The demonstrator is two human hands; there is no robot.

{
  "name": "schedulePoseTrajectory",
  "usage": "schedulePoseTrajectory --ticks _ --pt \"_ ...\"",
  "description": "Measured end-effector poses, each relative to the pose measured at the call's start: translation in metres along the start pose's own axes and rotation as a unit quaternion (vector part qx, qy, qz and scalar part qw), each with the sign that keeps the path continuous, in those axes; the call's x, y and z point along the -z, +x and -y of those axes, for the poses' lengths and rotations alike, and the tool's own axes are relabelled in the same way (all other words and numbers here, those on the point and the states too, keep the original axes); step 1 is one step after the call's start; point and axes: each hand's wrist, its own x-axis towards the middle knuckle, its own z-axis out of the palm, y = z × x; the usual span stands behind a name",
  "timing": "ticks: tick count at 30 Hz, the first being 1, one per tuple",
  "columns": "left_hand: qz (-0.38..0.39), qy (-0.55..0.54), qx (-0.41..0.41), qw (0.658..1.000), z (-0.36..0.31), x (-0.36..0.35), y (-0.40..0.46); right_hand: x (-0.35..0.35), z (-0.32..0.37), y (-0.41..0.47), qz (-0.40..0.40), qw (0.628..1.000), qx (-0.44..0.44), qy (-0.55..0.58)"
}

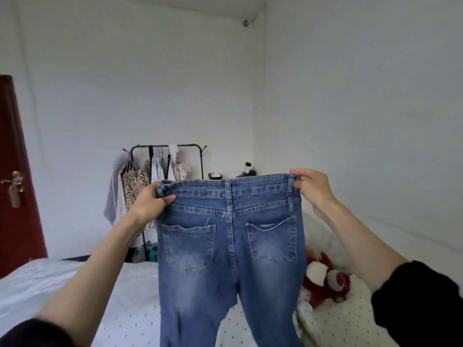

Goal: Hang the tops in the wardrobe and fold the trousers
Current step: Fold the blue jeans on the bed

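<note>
Soft, even daylight is filling the room; shadows are staying faint. Wide-angle distortion is bending the edges; distant detail is appearing slightly soft.

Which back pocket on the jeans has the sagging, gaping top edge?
The pocket nearer the right hand; its top edge droops open, while the other pocket lies flat.

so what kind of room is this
Most likely a bedroom: a bed with a dotted white cover, a black clothes rail hung with tops against the far wall, and a red plush toy on the bedding.
</note>
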Motion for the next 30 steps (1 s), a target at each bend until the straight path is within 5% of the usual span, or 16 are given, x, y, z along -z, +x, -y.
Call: schedulePoseTrajectory --ticks 5,9,12,20,27,30 --pt "0.132 0.047 0.060 0.988 0.066 -0.010 -0.043 -0.008 -0.071 -0.041 0.036 0.997 -0.026 -0.071" --pt "0.225 0.154 0.130 0.953 0.135 -0.027 -0.087 -0.011 -0.139 -0.091 0.137 0.971 -0.069 -0.182" --pt "0.244 0.159 0.180 0.939 0.167 -0.036 -0.113 -0.012 -0.164 -0.115 0.177 0.956 -0.100 -0.213" --pt "0.088 0.155 0.249 0.952 0.184 -0.039 -0.109 -0.029 -0.171 -0.118 0.242 0.930 -0.195 -0.195" --pt "-0.136 -0.008 0.243 0.961 0.137 -0.033 -0.060 -0.065 -0.112 -0.084 0.136 0.972 -0.128 -0.146" --pt "-0.130 -0.065 0.207 0.967 0.110 -0.055 -0.060 -0.089 -0.090 -0.085 0.127 0.979 -0.159 -0.032"
